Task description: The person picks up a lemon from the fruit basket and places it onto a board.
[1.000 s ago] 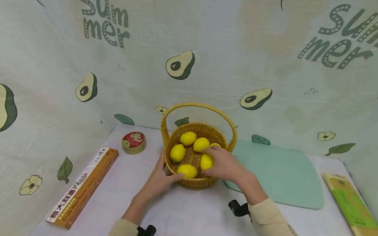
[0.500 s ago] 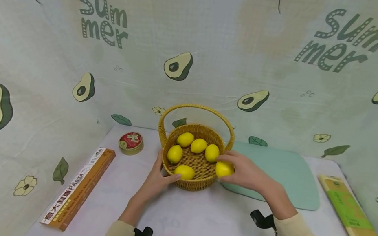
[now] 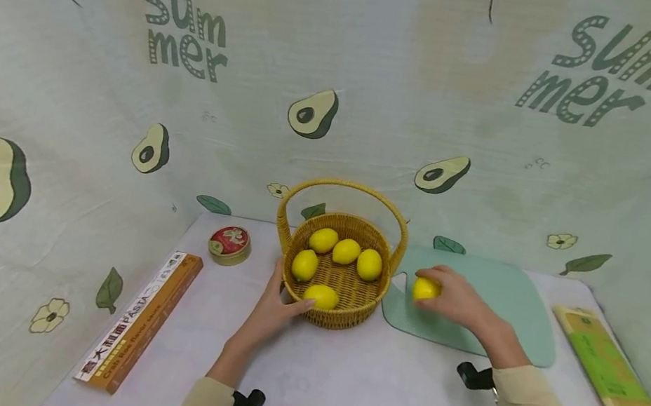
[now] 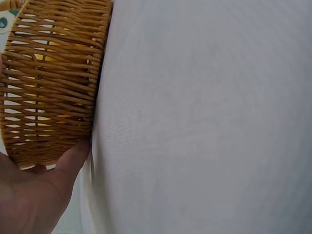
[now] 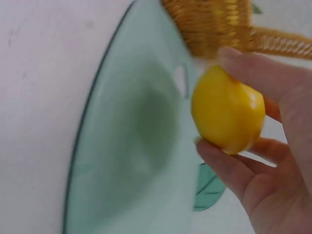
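Observation:
A yellow lemon (image 3: 426,289) is pinched between the thumb and fingers of my right hand (image 3: 456,297), above the left part of the pale green cutting board (image 3: 500,309). In the right wrist view, the lemon (image 5: 228,111) hangs apart from the board's surface. To the left stands a wicker basket (image 3: 339,318) with a tall arched handle and several lemons (image 3: 346,252) inside. My left hand (image 3: 273,308) holds the basket at its front left, thumb along the front and fingers round the left side. The left wrist view shows a fingertip low against the woven wall (image 4: 53,83).
A round red-topped tin (image 3: 230,245) sits left of the basket. An orange and white pasta box (image 3: 140,323) lies along the table's left side. A long noodle packet (image 3: 621,392) lies at the right. A printed cloth (image 3: 386,63) hangs behind the table.
My right hand has lifted a lemon out of the basket and carried it right, over the cutting board. The left hand and the basket have stayed in place.

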The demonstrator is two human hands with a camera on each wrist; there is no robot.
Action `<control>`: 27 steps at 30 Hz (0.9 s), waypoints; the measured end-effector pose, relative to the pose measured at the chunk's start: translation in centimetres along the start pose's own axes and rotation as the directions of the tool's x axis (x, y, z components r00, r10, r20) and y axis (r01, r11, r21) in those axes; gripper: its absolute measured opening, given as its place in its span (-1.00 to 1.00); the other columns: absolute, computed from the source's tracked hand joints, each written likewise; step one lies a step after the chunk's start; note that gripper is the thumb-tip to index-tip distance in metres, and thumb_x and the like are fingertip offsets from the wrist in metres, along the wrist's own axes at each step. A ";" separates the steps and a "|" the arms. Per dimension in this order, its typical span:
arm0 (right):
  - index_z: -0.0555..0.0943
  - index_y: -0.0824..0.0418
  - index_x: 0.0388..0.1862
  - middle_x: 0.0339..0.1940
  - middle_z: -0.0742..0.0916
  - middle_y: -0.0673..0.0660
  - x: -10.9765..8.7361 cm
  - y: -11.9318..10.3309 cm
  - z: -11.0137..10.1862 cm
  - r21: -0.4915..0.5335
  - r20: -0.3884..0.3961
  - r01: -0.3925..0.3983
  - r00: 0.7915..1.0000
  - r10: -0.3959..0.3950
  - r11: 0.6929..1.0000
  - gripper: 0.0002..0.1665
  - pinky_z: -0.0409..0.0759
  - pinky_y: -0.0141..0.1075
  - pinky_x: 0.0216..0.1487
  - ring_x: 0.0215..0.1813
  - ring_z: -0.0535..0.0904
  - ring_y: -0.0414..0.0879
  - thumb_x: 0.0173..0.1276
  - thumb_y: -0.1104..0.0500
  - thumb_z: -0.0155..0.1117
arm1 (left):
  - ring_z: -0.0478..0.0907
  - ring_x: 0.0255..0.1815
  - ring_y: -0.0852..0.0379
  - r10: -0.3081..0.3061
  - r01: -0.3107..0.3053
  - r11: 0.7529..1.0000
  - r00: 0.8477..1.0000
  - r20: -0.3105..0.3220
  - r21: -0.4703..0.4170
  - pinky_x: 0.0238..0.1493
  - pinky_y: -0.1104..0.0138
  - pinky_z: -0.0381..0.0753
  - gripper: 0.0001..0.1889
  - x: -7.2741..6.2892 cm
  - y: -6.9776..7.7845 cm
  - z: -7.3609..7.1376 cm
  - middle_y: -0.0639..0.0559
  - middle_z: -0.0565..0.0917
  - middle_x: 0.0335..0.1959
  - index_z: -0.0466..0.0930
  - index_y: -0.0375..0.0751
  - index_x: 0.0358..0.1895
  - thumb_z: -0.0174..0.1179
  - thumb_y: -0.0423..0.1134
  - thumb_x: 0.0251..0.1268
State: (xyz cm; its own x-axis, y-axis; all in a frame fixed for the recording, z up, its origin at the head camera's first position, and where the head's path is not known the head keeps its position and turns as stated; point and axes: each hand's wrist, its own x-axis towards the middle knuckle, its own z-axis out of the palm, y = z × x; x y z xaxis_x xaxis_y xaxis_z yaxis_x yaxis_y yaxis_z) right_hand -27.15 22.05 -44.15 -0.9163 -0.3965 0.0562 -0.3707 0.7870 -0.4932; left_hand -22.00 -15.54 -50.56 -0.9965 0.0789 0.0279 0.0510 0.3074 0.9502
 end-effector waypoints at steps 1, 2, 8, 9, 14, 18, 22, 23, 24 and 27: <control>0.57 0.26 0.26 0.20 0.59 0.34 0.2 0.5 0.3 -0.018 -0.024 -0.010 1.000 0.010 1.000 -0.31 0.59 -0.05 -0.06 0.01 0.54 0.13 0.16 0.04 0.50 | -0.23 0.68 -0.07 -0.001 0.001 1.000 1.000 0.001 -0.001 0.61 -0.11 -0.15 0.25 0.0 0.0 0.0 0.02 -0.36 0.66 -0.51 0.23 0.60 0.42 0.08 0.16; 0.57 0.28 0.26 0.21 0.58 0.37 0.4 1.0 0.6 -0.029 -0.045 -0.020 0.999 0.018 0.999 -0.30 0.59 0.00 -0.03 0.02 0.54 0.17 0.17 0.05 0.49 | -0.23 0.68 -0.08 -0.001 0.001 1.000 1.000 0.004 0.000 0.61 -0.12 -0.16 0.24 0.0 0.0 0.0 0.02 -0.36 0.66 -0.51 0.22 0.60 0.41 0.07 0.18; 0.52 0.34 0.31 0.22 0.56 0.44 1.7 3.5 2.2 -0.039 -0.093 -0.049 0.995 0.045 0.998 -0.27 0.55 0.16 0.08 0.09 0.52 0.27 0.20 0.07 0.49 | -0.26 0.68 -0.05 -0.002 0.002 1.000 1.000 0.006 -0.002 0.60 -0.13 -0.18 0.22 -0.1 -0.3 0.0 0.06 -0.37 0.66 -0.50 0.24 0.60 0.41 0.07 0.19; 0.51 0.34 0.32 0.23 0.55 0.45 2.0 3.7 2.3 -0.036 -0.095 -0.051 0.994 0.047 0.998 -0.26 0.54 0.17 0.09 0.09 0.52 0.28 0.20 0.07 0.48 | -0.28 0.68 -0.04 -0.004 0.004 1.000 1.000 0.013 -0.010 0.60 -0.13 -0.19 0.22 -0.2 0.2 -0.1 0.06 -0.37 0.66 -0.50 0.21 0.60 0.40 0.04 0.20; 0.43 0.32 0.40 0.32 0.48 0.47 3.2 4.6 2.5 -0.003 -0.101 -0.079 0.992 0.078 0.997 -0.19 0.49 0.23 0.15 0.19 0.48 0.35 0.25 0.01 0.44 | -0.29 0.68 -0.01 0.006 -0.006 0.999 1.000 0.021 -0.032 0.61 -0.13 -0.19 0.22 0.2 0.2 -0.1 0.10 -0.36 0.66 -0.48 0.24 0.60 0.42 0.01 0.19; 0.37 0.33 0.44 0.35 0.45 0.48 4.3 5.0 2.6 0.004 -0.107 -0.109 0.988 0.109 0.994 -0.16 0.47 0.24 0.16 0.24 0.45 0.37 0.30 -0.04 0.39 | -0.24 0.68 -0.02 0.013 -0.012 0.999 1.000 0.024 -0.038 0.60 -0.12 -0.12 0.23 0.6 -0.3 0.1 0.12 -0.35 0.66 -0.50 0.31 0.58 0.43 0.04 0.17; 0.33 0.37 0.46 0.37 0.42 0.51 5.6 4.8 2.8 0.016 -0.140 -0.124 0.982 0.125 0.992 -0.12 0.44 0.27 0.19 0.27 0.40 0.40 0.31 -0.06 0.37 | -0.23 0.68 -0.01 0.009 -0.009 0.999 1.000 0.005 -0.036 0.61 -0.11 -0.14 0.24 0.5 -0.3 -0.2 0.10 -0.35 0.66 -0.51 0.33 0.58 0.43 0.04 0.16; 0.32 0.37 0.46 0.37 0.42 0.51 5.9 4.8 2.9 0.024 -0.149 -0.131 0.980 0.133 0.991 -0.11 0.43 0.27 0.21 0.29 0.39 0.41 0.31 -0.07 0.37 | -0.23 0.68 -0.02 0.013 -0.013 0.999 1.000 0.002 -0.033 0.60 -0.13 -0.15 0.24 0.5 -0.3 -0.2 0.08 -0.35 0.66 -0.51 0.31 0.58 0.43 0.04 0.17; 0.32 0.38 0.46 0.38 0.41 0.52 6.1 4.8 2.9 0.031 -0.157 -0.137 0.978 0.140 0.990 -0.10 0.42 0.27 0.21 0.29 0.39 0.41 0.31 -0.07 0.37 | -0.23 0.68 -0.03 0.012 -0.012 0.999 1.000 0.000 -0.031 0.60 -0.13 -0.16 0.24 0.5 -0.3 -0.2 0.06 -0.34 0.66 -0.51 0.30 0.58 0.43 0.03 0.17; 0.31 0.41 0.45 0.38 0.43 0.51 6.5 4.9 3.0 0.049 -0.180 -0.164 0.969 0.170 0.985 -0.08 0.43 0.23 0.20 0.28 0.40 0.38 0.30 -0.08 0.38 | -0.23 0.68 -0.06 0.017 -0.016 0.999 1.000 0.004 -0.033 0.60 -0.13 -0.15 0.24 0.4 -0.2 -0.1 0.03 -0.36 0.66 -0.51 0.25 0.59 0.42 0.01 0.18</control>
State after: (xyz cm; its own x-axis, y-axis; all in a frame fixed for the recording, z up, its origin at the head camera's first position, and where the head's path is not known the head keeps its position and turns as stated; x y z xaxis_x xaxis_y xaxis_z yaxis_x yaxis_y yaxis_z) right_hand -34.49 21.88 -48.84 -0.9782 -0.1648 0.1267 -0.2074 0.8173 -0.5376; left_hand -22.46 -15.67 -50.74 -0.9952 0.0879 0.0424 0.0652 0.2748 0.9593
